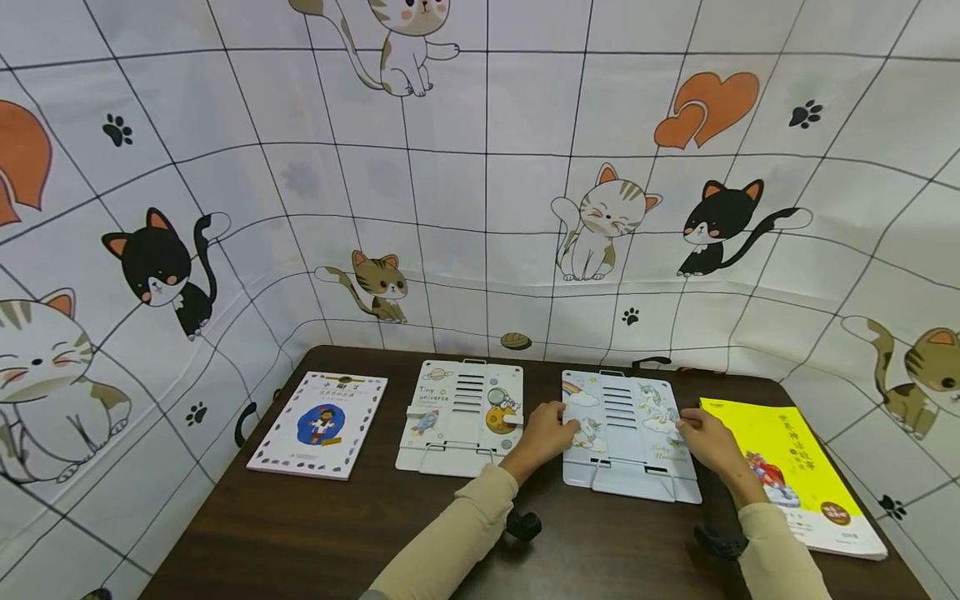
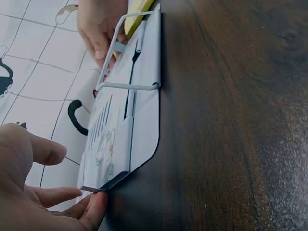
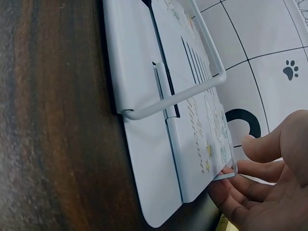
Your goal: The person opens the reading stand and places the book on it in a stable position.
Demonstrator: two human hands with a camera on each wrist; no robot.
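**Fingers (image 2: 96,206) loosely straight at both edges of the unicorn stand (image 1: 618,450)**

Left hand (image 1: 543,435) and right hand (image 1: 708,446) touch its sides, thumbs clear. It lies lower right of centre in the head view. Its near wire bar (image 3: 192,90) probably swings, a poor hold; farther up, the thin plate (image 1: 621,425) looks stiff, light, slick, best taken by both side edges.

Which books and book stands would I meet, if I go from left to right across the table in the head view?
White-covered book with a round blue picture → "Tiny universe" book stand → unicorn-print book stand → yellow-and-white book.
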